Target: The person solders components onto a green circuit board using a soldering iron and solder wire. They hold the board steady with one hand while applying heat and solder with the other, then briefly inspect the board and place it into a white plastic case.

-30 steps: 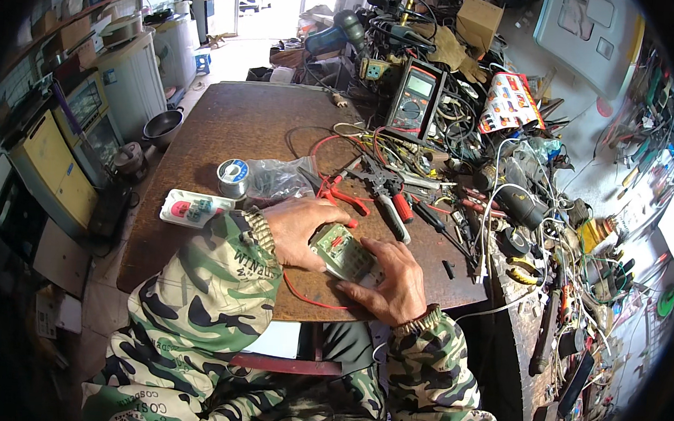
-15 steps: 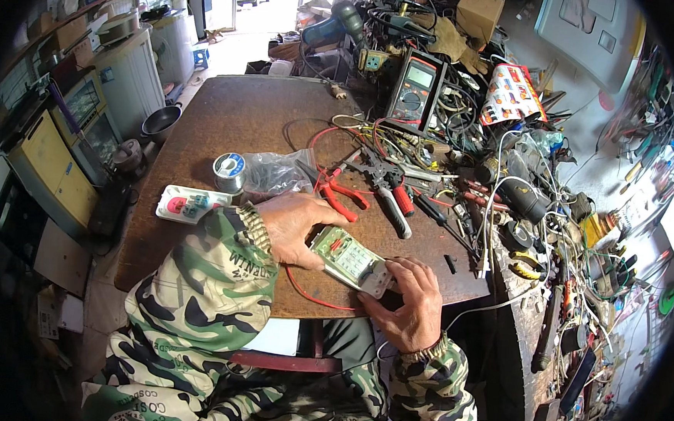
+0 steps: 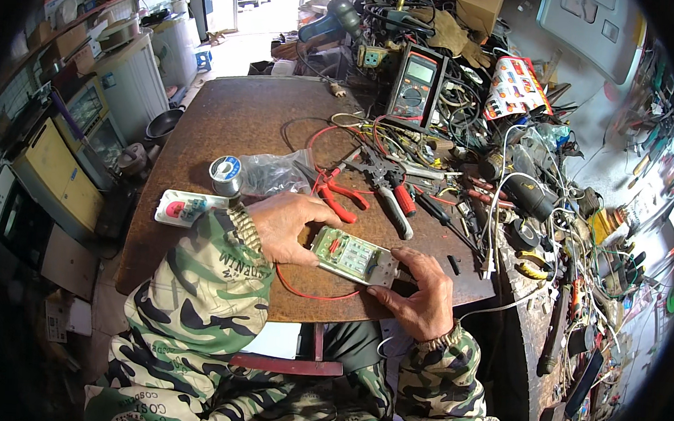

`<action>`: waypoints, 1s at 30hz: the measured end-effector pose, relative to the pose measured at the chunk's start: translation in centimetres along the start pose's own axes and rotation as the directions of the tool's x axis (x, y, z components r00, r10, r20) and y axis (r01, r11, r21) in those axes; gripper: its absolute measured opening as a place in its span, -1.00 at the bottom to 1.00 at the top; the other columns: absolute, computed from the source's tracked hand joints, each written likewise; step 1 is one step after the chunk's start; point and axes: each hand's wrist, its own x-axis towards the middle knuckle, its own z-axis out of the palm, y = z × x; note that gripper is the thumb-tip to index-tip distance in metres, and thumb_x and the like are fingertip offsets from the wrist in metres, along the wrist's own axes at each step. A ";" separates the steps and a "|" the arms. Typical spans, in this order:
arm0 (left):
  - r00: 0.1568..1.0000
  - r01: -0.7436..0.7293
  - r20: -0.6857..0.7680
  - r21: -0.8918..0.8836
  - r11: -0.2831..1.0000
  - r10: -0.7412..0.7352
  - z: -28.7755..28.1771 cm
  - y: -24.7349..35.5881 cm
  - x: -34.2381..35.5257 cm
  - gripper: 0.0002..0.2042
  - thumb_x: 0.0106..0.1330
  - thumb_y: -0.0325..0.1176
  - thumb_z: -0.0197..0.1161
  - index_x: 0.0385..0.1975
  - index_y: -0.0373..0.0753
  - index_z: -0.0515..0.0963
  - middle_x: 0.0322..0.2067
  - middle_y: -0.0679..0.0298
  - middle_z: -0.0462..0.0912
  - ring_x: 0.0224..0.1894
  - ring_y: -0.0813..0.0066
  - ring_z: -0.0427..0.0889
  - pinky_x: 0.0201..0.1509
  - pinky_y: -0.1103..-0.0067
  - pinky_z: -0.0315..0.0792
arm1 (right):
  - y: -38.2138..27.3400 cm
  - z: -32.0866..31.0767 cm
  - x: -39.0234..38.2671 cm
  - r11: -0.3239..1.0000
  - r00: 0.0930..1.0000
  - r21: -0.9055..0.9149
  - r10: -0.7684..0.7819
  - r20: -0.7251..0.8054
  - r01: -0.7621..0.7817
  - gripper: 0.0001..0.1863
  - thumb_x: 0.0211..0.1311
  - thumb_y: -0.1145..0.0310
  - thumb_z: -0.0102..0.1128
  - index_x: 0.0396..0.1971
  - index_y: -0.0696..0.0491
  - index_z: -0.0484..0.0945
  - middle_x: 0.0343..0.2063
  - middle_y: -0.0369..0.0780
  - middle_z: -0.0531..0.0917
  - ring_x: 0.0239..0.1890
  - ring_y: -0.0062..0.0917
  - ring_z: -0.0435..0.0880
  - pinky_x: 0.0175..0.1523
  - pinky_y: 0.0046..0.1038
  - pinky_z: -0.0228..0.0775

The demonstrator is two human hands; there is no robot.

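Observation:
Between my hands, close to the table's near edge, is a green circuit board in a pale shallow case (image 3: 352,255). Small red parts and rows of light components show on its face. My left hand (image 3: 283,226) grips its left end, with the thumb along the near side. At the right end, my right hand (image 3: 423,297) pinches the pale case between thumb and fingers. A red wire (image 3: 312,295) curves over the table below the board. To the left lies a white cover (image 3: 175,207) with coloured markings, partly behind my left sleeve.
A solder spool (image 3: 226,174) and a clear plastic bag (image 3: 273,174) lie beyond my left hand. Red-handled pliers (image 3: 338,197), wire strippers (image 3: 385,184) and a screwdriver (image 3: 437,210) are farther right. A multimeter (image 3: 415,88) stands amid tangled cables. Clutter covers the right side bench.
The circuit board has turned slightly, its right end swinging away from me and sitting more level. My right hand has shifted a little to the right with it; my left hand barely moved.

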 end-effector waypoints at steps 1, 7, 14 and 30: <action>1.000 0.006 0.006 -0.011 1.000 -0.006 0.1 0.0 0.1 -0.37 -0.06 -0.28 0.53 0.12 -0.27 0.58 0.03 0.04 0.64 0.07 0.07 0.63 0.22 0.30 0.47 | 0.5 0.1 0.0 1.000 1.000 -0.012 -0.019 -0.004 0.019 -0.39 -0.17 0.35 0.64 -0.04 0.20 0.62 -0.06 -0.03 0.69 0.01 -0.11 0.64 0.13 -0.22 0.49; 1.000 0.000 -0.017 0.026 1.000 0.000 0.5 0.0 0.3 -0.37 -0.04 -0.26 0.54 0.12 -0.26 0.57 0.01 0.04 0.64 0.07 0.06 0.62 0.18 0.28 0.47 | 1.0 0.2 0.0 1.000 1.000 0.026 -0.017 0.016 0.016 -0.38 -0.14 0.39 0.61 0.01 0.21 0.60 0.02 0.00 0.66 0.11 -0.09 0.59 0.21 -0.21 0.44; 0.999 0.037 -0.034 0.039 0.999 -0.036 0.5 0.3 0.4 -0.33 -0.03 -0.25 0.55 0.17 -0.25 0.54 0.01 0.05 0.63 0.07 0.07 0.61 0.13 0.31 0.50 | 1.4 -0.5 -0.2 0.995 0.999 0.100 0.001 0.049 -0.005 -0.37 -0.11 0.44 0.57 0.06 0.21 0.58 0.05 0.01 0.65 0.20 -0.08 0.55 0.30 -0.19 0.39; 0.993 0.115 0.031 -0.027 0.993 -0.114 0.1 1.0 0.5 -0.35 0.00 -0.30 0.55 0.19 -0.21 0.53 0.07 0.10 0.61 0.10 0.22 0.61 0.10 0.39 0.54 | 1.8 -0.7 -0.3 0.990 0.999 0.140 0.008 0.047 -0.014 -0.36 -0.11 0.47 0.58 0.07 0.20 0.58 0.05 0.00 0.64 0.18 -0.11 0.58 0.26 -0.23 0.43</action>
